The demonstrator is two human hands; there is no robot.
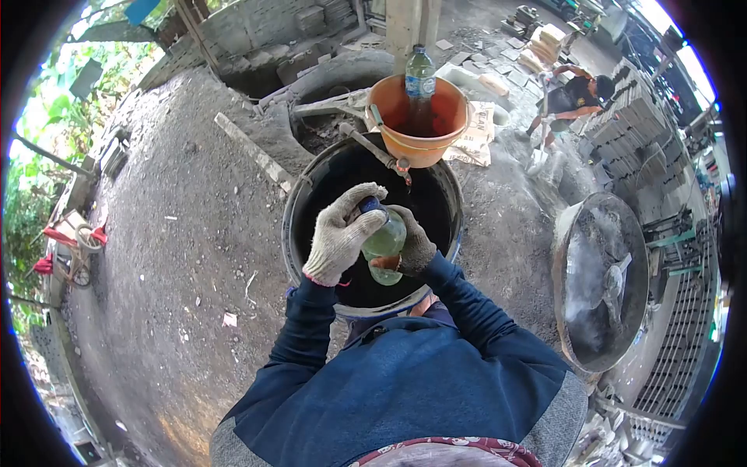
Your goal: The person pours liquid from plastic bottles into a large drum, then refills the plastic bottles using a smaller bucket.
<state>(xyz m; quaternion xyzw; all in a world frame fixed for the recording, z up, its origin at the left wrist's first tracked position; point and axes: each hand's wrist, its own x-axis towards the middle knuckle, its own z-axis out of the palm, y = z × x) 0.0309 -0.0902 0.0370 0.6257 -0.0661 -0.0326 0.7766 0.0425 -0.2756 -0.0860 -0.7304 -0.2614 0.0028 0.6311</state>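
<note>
A clear greenish plastic bottle [384, 240] with a blue cap [370, 205] is between my two gloved hands, above a round tub [293, 233] with a dark inside. My left hand [339, 237], in a pale knit glove, has its fingers curled around the cap end. My right hand [414, 243], in a dirtier, darker glove, grips the bottle's side; part of its grip is hidden behind the bottle. Just beyond my hands, a tap [402, 166] on a pipe juts over the tub. An orange bucket [420, 149] stands at the tub's far side with another bottle [420, 82] upright in it.
At the right lies a large round pan [566, 272] holding grey powder or mix. A person [572, 101] bends over farther back, near stacked grey tiles [634, 109]. A printed paper sack [476, 136] lies by the bucket. A long board [253, 152] rests on the dirt floor.
</note>
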